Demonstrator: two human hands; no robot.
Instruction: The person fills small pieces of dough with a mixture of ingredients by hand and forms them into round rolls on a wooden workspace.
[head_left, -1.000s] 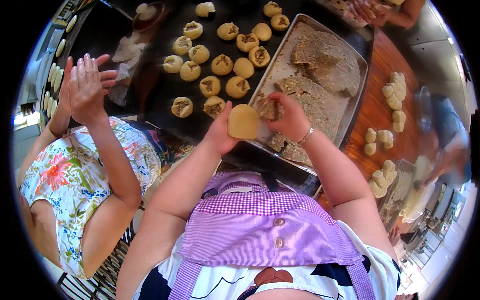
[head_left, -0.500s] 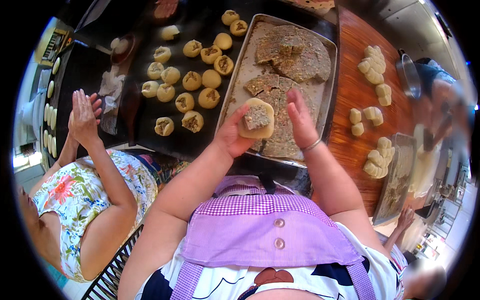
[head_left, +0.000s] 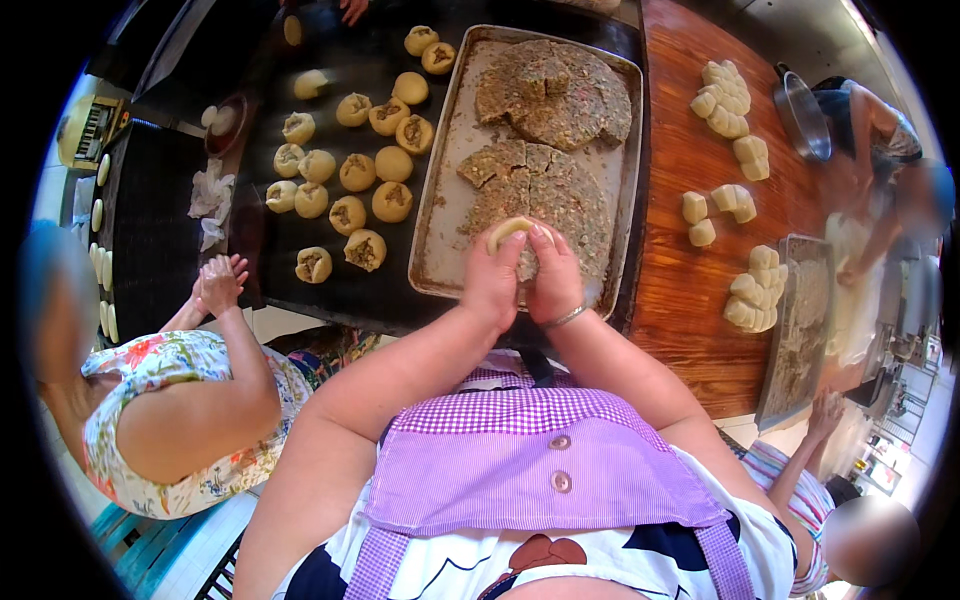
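Observation:
Over the near end of a large metal tray (head_left: 446,185), my left hand (head_left: 492,276) and my right hand (head_left: 554,278) meet around a piece of dough (head_left: 514,229). The thumbs of both hands press near its upper edge, and the fingers close round its sides. A bit of speckled filling (head_left: 527,264) shows between my palms. Two broad slabs of greyish, speckled filling (head_left: 552,97) lie on the tray, one behind the other, with a small block on top of the far one.
Left of the tray, several filled dough balls (head_left: 357,172) sit on a dark surface. Dough clusters (head_left: 752,290) and a metal pan (head_left: 806,115) rest on the wooden table (head_left: 690,345) at right. A co-worker's clasped hands (head_left: 220,285) are at left; other people work at right.
My right hand has come in to join the left, and both now close round the dough, which lay open on my left palm with a filling block. The left co-worker's hands have moved lower.

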